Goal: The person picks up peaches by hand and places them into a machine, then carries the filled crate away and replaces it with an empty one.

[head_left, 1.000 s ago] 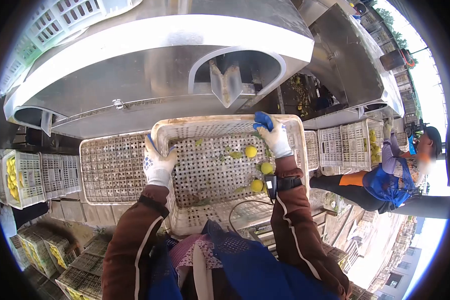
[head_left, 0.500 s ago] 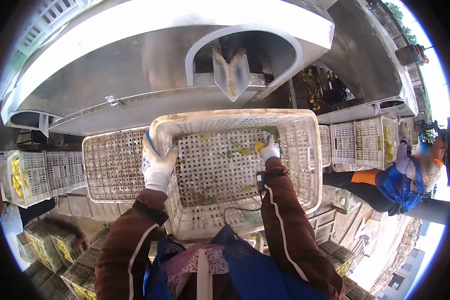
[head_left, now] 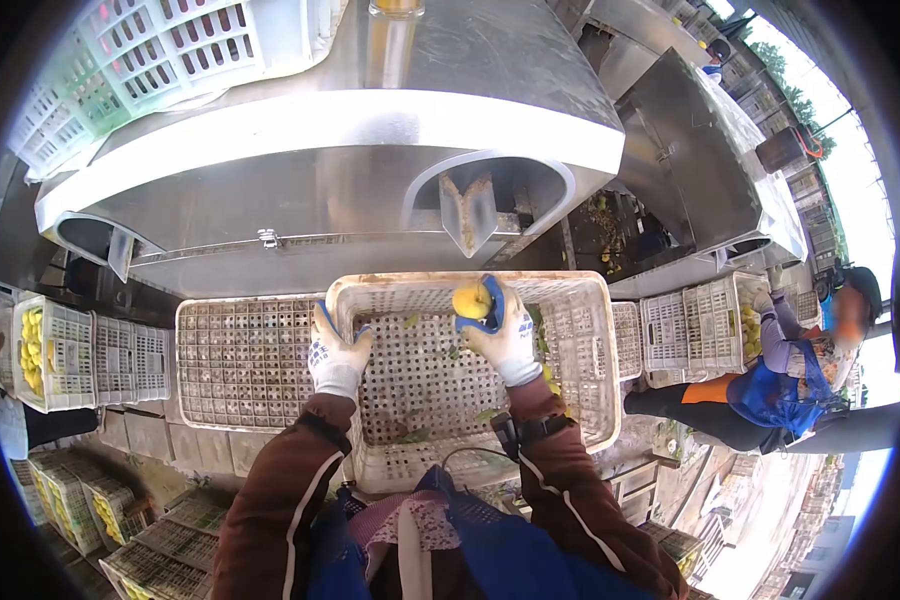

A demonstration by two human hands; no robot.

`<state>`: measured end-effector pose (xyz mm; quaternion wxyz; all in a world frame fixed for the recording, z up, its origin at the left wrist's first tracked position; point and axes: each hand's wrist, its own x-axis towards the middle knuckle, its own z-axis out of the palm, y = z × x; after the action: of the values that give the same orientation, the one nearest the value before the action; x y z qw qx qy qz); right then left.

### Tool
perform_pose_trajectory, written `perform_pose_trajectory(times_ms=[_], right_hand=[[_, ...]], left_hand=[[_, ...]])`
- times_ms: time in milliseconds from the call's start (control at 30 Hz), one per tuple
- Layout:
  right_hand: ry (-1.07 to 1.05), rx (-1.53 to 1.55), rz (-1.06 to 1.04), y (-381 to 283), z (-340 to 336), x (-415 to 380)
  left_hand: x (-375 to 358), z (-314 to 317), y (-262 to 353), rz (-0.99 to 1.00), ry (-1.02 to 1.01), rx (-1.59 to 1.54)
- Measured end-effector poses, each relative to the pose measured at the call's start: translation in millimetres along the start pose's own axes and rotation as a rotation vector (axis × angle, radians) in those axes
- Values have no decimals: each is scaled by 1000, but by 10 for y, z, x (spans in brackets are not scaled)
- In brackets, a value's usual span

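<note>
A white plastic crate [head_left: 480, 385] with a slotted bottom stands in front of me, soiled, with leaf scraps inside. My left hand [head_left: 336, 350], in a white and blue work glove, is closed over its left rim. Above the far part of the crate, my right hand [head_left: 505, 338], gloved alike, holds a round yellow fruit [head_left: 470, 302] between thumb and fingers. Beneath the right wrist, a few yellow-green fruits [head_left: 548, 375] lie along the crate's right side, partly hidden by the hand and sleeve.
A metal machine [head_left: 300, 200] with an arched opening [head_left: 490, 205] runs behind the crate. An overturned-looking crate [head_left: 250, 365] sits at left, beside crates of yellow fruit [head_left: 32, 350]. On the right, a co-worker [head_left: 800, 360] reaches to another crate [head_left: 695, 325].
My right hand has risen from the crate's bottom with the yellow fruit. My left hand stays at the left rim. The view has tilted up, showing more of the machine.
</note>
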<state>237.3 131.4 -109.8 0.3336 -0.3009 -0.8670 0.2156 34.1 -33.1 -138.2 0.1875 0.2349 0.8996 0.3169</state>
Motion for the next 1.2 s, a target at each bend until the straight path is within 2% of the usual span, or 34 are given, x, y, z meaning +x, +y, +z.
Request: perform_pose_trajectory(times_ms=[67,100,200,267,333,400,467,533,567,600,667,733,800,867,933,967,1067,1100,1200], right_hand=[[162,-154,-82,-214,-163,461],[215,-245,-13,-348,-189,667],[187,-407,229,-233,40,1079],[220,-443,245,-169,189,1213],[280,-468,275,-180,279,1340],[198,-454,355,-297,247,1520],[212,-529,256,-243,156,1549],[167,-343,65,-79,-114,1368],[82,-90,-30,-2,-325,1205],[-67,102,20,66,-525,986],[-450,560,395,416,-829,448],[-753,-259,533,976,-878,-22],[-978,-669,643,1695,-615,-607],[-1180,-787,661,2049,-322,-1104],[-1258,-886,731,2218,53,-1497],[-1246,-960,638,2140,144,-1569],[-1193,-956,628,2203,224,-1591],[-1233,-867,671,2044,100,-1471],[-862,-356,702,1397,-271,-800]], left_hand=[[2,-15,-6,3,-8,7],[1,-8,-18,10,-5,1],[19,22,-51,2,-20,-1],[19,-12,-6,-49,-46,42],[40,8,-62,-7,-21,28],[7,-34,18,-17,-44,-4],[7,-35,18,-18,-41,-4],[9,-16,-2,-12,-24,10],[39,99,-148,50,28,-10],[32,50,-72,24,10,-56],[59,132,-169,88,22,-112],[47,42,-30,63,-4,-82],[21,38,23,60,2,-101],[52,101,-77,81,46,-110],[68,137,-113,75,38,-117],[49,108,-65,72,31,-123],[48,64,-40,21,15,-47],[65,76,-80,15,21,-17],[60,128,-116,21,21,8]])
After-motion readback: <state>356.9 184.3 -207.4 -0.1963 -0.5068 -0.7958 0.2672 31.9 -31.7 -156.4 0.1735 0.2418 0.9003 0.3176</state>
